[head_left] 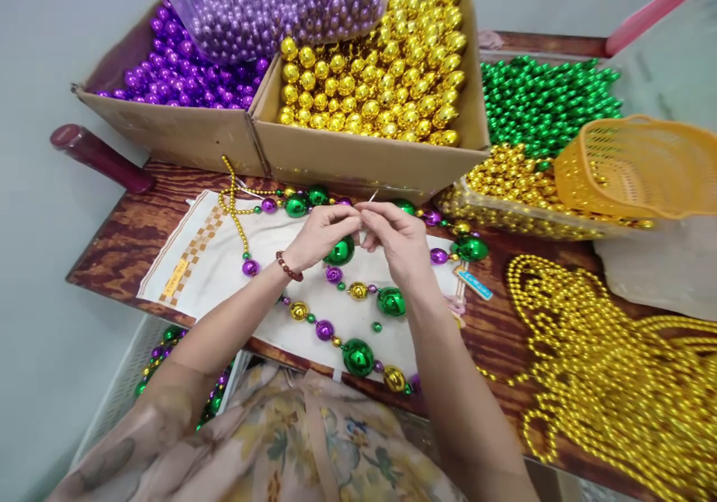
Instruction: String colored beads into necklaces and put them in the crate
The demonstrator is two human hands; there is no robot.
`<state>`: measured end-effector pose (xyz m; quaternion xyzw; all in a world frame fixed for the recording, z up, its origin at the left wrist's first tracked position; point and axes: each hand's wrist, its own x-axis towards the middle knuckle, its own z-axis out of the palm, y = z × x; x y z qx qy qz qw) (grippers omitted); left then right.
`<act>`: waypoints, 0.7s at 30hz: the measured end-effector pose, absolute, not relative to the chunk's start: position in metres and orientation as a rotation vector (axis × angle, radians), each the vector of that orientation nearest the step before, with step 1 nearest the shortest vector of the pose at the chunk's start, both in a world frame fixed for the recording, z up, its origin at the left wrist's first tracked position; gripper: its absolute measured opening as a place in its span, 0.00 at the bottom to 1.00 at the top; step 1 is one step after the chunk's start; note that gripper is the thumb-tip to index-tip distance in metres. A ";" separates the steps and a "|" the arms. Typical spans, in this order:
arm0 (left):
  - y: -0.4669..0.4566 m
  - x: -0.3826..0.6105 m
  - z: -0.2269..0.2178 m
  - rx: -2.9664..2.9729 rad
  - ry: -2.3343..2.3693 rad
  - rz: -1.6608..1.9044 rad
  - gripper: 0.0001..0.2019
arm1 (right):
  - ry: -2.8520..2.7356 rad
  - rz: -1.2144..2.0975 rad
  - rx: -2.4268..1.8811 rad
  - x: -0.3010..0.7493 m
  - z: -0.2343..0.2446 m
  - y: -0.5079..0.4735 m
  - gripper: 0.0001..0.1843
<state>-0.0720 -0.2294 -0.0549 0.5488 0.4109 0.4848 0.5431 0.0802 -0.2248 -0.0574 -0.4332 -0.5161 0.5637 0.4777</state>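
My left hand (322,237), with a brown bead bracelet at its wrist, is closed in a pinch. Its fingertips meet those of my right hand (395,237), closed as well, over the cloth. Between them they hold the string of a bead garland; a thin white end (373,196) sticks up above the right fingers. A large green bead (340,250) hangs just under the left fingers. From there the garland of purple, gold and green beads (390,302) curves over the white towel (213,278). One small green bead (377,327) lies loose between the strands.
Cardboard boxes hold purple beads (184,69) and gold beads (370,84), with a bag of lilac beads (280,9) on top. Green beads (549,98) and a yellow basket (638,166) are at right. Gold bead chains (610,367) cover the table's right. A white crate (120,379) stands lower left.
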 end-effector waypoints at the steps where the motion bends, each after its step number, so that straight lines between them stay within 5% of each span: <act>1: -0.229 -0.071 -0.052 1.347 0.969 1.125 0.14 | -1.265 1.348 -1.034 0.080 -0.052 -0.220 0.13; 6: -0.226 -0.073 -0.041 1.538 1.049 0.988 0.09 | -1.034 1.170 -0.963 0.085 -0.039 -0.206 0.14; 14: -0.225 -0.080 -0.025 1.717 1.031 0.874 0.11 | -1.097 1.389 -0.789 0.084 -0.050 -0.219 0.13; 21: -0.238 -0.089 -0.060 1.852 1.222 0.920 0.10 | -1.034 1.652 -0.731 0.081 -0.057 -0.222 0.17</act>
